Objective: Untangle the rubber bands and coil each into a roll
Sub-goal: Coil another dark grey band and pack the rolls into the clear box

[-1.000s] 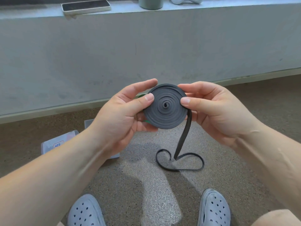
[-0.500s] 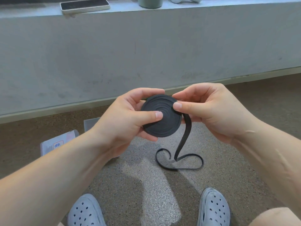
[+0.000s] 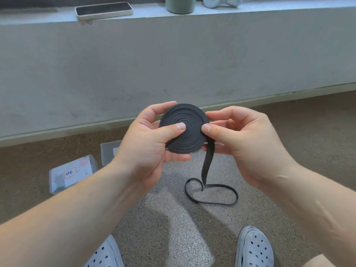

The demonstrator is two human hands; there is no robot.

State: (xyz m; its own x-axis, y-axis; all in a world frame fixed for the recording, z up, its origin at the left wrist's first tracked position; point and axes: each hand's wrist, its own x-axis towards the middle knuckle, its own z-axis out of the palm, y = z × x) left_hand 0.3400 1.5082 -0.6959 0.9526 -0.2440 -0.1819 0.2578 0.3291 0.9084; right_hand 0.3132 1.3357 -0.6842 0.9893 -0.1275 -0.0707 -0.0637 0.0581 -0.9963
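Observation:
A black rubber band is wound into a flat spiral roll [image 3: 187, 139] held up between both hands at the middle of the view. My left hand [image 3: 152, 145] grips the roll, thumb pressed near its centre and fingers behind and over its top edge. My right hand [image 3: 242, 139] pinches the roll's right edge with thumb and fingers, where the loose tail [image 3: 207, 166] leaves it. The tail hangs down and ends in a loop [image 3: 212, 195] lying on the floor.
A concrete ledge wall [image 3: 173, 64] rises ahead, with a phone [image 3: 104, 9], a green cup [image 3: 180, 4] and a white item on top. Clear plastic boxes [image 3: 71, 173] lie on the floor at left. Grey perforated shoes [image 3: 254, 249] show at the bottom.
The roll has turned and grown tighter as more band wound on. My left thumb slid toward the roll's centre, and my right hand moved in to pinch the right edge.

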